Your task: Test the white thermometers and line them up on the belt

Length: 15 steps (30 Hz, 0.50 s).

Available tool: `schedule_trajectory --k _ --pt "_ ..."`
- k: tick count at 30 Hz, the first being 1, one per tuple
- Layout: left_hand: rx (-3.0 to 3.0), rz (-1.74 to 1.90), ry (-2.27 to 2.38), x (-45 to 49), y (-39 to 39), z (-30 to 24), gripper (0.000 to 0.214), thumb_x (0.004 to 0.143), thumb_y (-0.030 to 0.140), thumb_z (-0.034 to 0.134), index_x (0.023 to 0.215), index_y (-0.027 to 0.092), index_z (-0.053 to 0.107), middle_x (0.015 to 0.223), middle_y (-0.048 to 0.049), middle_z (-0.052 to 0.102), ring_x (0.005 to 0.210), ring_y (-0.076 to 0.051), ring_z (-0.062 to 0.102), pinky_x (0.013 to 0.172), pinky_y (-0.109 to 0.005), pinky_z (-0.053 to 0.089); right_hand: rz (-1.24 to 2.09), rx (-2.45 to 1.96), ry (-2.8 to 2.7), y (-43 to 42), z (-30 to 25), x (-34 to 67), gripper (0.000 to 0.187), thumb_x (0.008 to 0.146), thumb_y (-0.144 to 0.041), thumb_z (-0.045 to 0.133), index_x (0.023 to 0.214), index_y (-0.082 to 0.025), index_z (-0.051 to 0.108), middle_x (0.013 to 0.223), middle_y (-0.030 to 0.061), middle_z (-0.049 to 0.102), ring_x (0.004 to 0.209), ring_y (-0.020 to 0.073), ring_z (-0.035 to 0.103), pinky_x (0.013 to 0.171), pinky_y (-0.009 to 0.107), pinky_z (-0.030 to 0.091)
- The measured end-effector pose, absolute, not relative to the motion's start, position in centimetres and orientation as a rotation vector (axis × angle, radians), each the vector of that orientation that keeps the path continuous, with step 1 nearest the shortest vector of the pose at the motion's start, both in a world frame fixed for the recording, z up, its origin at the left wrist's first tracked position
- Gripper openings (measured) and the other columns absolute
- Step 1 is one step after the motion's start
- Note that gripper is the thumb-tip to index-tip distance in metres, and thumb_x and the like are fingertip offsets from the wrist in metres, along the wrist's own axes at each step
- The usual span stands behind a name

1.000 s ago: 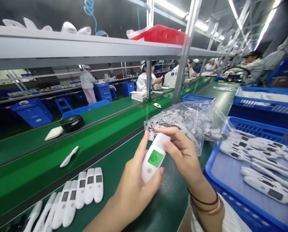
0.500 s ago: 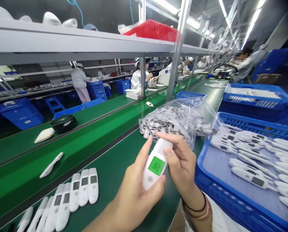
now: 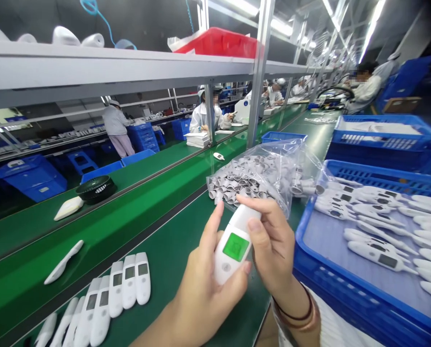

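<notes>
A white digital thermometer (image 3: 236, 246) with a lit green screen is held upright between both hands, tilted a little to the right. My left hand (image 3: 204, 284) wraps its lower body, thumb along the right side, index finger stretched up past the left edge. My right hand (image 3: 273, 246) grips the top cap, thumb on its front and index finger over the tip. Just beyond lies a clear plastic bag (image 3: 251, 176) full of small grey-white caps. At lower left, several white thermometers (image 3: 116, 289) with dark screens stand in a row on the green bench (image 3: 172, 255).
To the right, a blue basket (image 3: 302, 250) holds several white thermometers in layers. A green belt (image 3: 121, 212) runs along the left, carrying a loose thermometer (image 3: 64, 262). Overhead is a shelf (image 3: 121, 65) with a red bin (image 3: 219, 42). Co-workers (image 3: 210, 113) sit farther down the line.
The digits on the green screen have given way to a faint, unclear mark. The loose thermometer on the belt has shifted toward the lower left. Both hands keep their hold.
</notes>
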<state>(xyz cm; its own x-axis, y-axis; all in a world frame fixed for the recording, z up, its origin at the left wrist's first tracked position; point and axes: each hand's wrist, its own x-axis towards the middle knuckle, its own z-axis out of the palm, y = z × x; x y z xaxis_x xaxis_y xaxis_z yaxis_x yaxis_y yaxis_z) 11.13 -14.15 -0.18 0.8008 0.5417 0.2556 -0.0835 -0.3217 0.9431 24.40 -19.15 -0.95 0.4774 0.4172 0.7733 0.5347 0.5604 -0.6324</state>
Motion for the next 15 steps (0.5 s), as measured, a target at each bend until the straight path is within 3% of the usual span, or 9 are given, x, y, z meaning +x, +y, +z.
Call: schedule_trajectory --k 4,7,11,13,15 --pt "1.812 0.63 0.384 11.0 -14.1 0.2 0.07 0.097 0.034 0.061 0.158 0.035 0.028 0.102 -0.0024 0.073 0.069 -0.016 0.062 0.063 -0.025 0.05 -0.033 -1.005 -1.101 -18.6 -1.4 23.9 0.024 0.105 -0.029 0.047 0.122 -0.03 0.064 0.083 -0.0001 0.063 0.055 0.0111 0.052 0.046 0.026 0.043" --pt "1.823 0.624 0.453 11.1 -13.7 0.6 0.066 0.095 0.033 0.063 0.152 0.032 0.031 0.098 -0.0011 0.071 0.065 -0.015 0.061 0.06 -0.024 0.049 0.011 -0.998 -1.102 -18.2 -1.5 24.1 0.022 0.104 -0.031 0.05 0.118 -0.028 0.066 0.083 0.0004 0.062 0.058 0.0119 0.053 0.048 0.027 0.044" --pt "1.873 0.537 0.652 11.6 -13.4 1.1 0.024 0.091 0.033 0.063 0.108 0.024 0.049 0.079 0.0039 0.062 0.057 -0.012 0.053 0.051 -0.022 0.039 0.155 -0.972 -1.071 -17.9 -1.5 25.1 0.021 0.103 -0.033 0.052 0.117 -0.029 0.068 0.08 -0.0009 0.06 0.06 0.0116 0.053 0.051 0.025 0.044" --pt "1.932 0.484 0.701 11.9 -13.5 1.1 0.019 0.091 0.033 0.061 0.09 0.024 0.043 0.071 0.006 0.055 0.057 -0.012 0.051 0.051 -0.022 0.033 0.177 -0.96 -1.06 -17.9 -1.6 25.5 0.022 0.103 -0.034 0.052 0.117 -0.03 0.069 0.08 -0.0009 0.061 0.06 0.0119 0.052 0.052 0.026 0.044" --pt "1.977 0.455 0.705 12.0 -13.5 1.0 0.024 0.091 0.034 0.059 0.083 0.025 0.039 0.069 0.0067 0.052 0.058 -0.012 0.049 0.051 -0.023 0.029 0.167 -0.963 -1.064 -17.9 -1.8 25.6 0.022 0.103 -0.035 0.053 0.117 -0.03 0.069 0.081 -0.0003 0.062 0.061 0.0127 0.052 0.052 0.027 0.044"
